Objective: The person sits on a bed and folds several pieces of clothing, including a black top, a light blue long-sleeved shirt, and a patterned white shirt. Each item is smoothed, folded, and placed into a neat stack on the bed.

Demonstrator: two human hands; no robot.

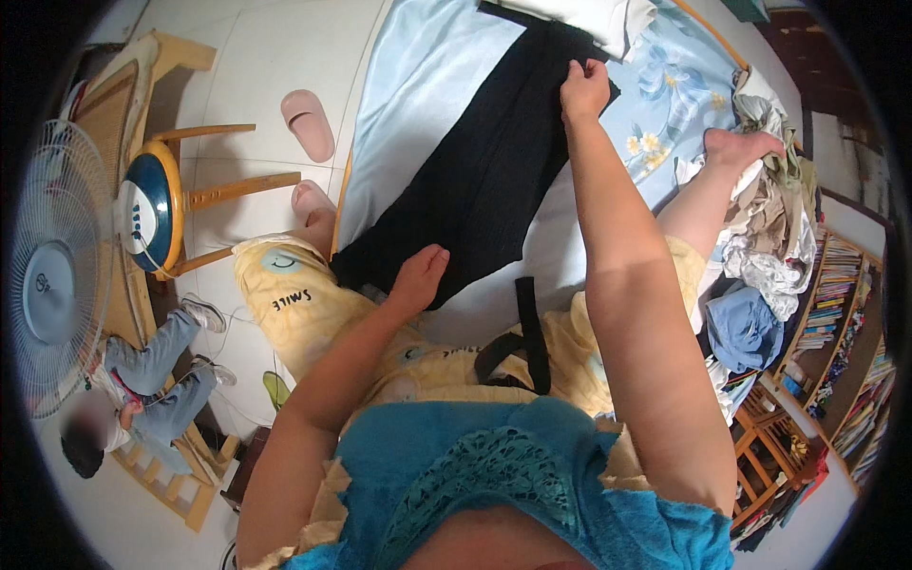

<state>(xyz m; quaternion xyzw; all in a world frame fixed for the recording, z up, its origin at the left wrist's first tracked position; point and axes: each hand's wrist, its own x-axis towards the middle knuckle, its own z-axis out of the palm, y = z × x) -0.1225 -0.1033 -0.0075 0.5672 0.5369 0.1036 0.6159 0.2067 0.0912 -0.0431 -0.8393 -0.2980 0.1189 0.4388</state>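
A black garment [477,157] lies stretched lengthwise over the light-blue floral sheet [399,92] before me. My right hand [586,89] is at its upper right edge, fingers curled, seemingly pinching the cloth. Near its lower edge, my left hand [422,279] rests with fingers bent; whether it grips the cloth is not plain. A black fabric strap [529,320] lies in a loop over my yellow patterned trousers [320,299]. White folded cloth [598,18] lies at the garment's top end.
Heaped clothes [769,206] and a blue cloth [744,328] lie at the right, near bookshelves [826,306]. To the left stand a fan [57,278] and a round stool [153,210]. A pink slipper [308,126] is on the tiled floor. Another person [153,363] is on a wooden seat.
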